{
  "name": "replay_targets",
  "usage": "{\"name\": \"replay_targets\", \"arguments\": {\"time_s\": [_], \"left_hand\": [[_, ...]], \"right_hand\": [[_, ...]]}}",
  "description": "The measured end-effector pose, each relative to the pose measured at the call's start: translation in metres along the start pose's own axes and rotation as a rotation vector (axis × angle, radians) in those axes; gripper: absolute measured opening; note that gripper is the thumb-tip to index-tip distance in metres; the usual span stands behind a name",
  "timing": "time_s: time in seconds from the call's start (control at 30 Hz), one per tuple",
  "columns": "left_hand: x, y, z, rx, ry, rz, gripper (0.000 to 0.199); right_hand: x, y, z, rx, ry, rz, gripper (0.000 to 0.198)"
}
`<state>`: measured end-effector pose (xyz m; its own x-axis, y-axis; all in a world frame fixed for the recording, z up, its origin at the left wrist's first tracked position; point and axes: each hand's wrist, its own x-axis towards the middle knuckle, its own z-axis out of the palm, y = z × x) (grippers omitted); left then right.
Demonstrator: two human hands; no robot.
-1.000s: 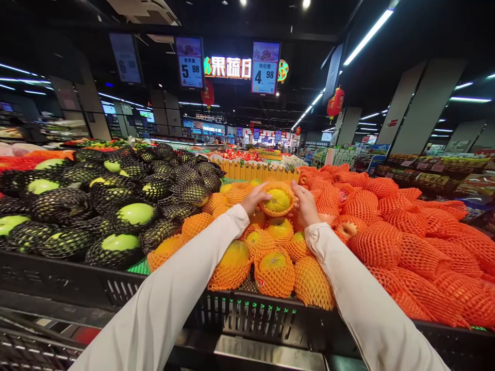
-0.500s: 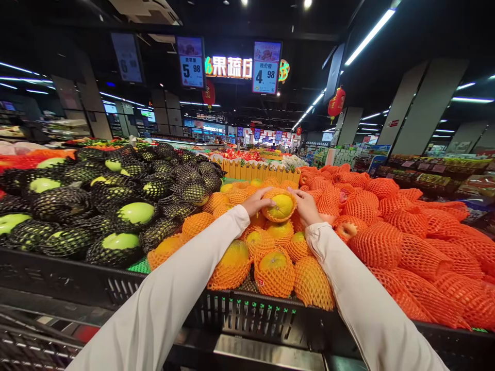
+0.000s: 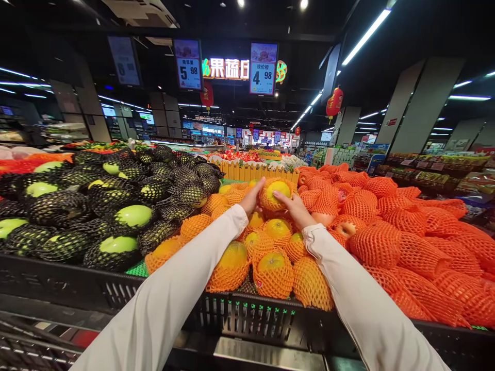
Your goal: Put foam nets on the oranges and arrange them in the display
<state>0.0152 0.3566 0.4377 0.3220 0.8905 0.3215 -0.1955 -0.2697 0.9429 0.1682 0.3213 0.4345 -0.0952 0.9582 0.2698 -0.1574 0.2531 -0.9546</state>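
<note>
Holding one yellow fruit in orange foam net (image 3: 275,194) at frame centre, raised just above the pile of netted yellow fruit (image 3: 266,247). Left hand (image 3: 253,197) cups its left side, right hand (image 3: 296,208) supports it from below-right; both closed around it. Looks like the inspect/reposition step. Next move needs a steady two-handed hold. Dark-netted green fruit (image 3: 116,206) left, orange-netted fruit (image 3: 406,226) right, black crate rim (image 3: 247,314) bottom.

Two hands, the left hand (image 3: 252,198) and the right hand (image 3: 294,208), are showing. Three price signs are hanging overhead: one (image 3: 188,64) reading 5.98, one (image 3: 264,68) reading 4.98, one (image 3: 124,60) too dim to read. Two red lanterns (image 3: 334,101) are hanging. The netted fruits are lying too piled to count.
</note>
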Motion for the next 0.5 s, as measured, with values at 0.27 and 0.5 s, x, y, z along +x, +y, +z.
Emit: {"name": "replay_targets", "arguments": {"time_s": [0.27, 0.5], "left_hand": [[0.003, 0.013, -0.004, 0.036, 0.206, -0.018, 0.046], [0.008, 0.012, -0.008, 0.091, 0.237, 0.032, 0.025]], "right_hand": [[0.009, 0.004, -0.007, -0.149, 0.147, -0.215, 0.061], [0.010, 0.006, -0.012, -0.220, 0.192, -0.201, 0.067]]}}
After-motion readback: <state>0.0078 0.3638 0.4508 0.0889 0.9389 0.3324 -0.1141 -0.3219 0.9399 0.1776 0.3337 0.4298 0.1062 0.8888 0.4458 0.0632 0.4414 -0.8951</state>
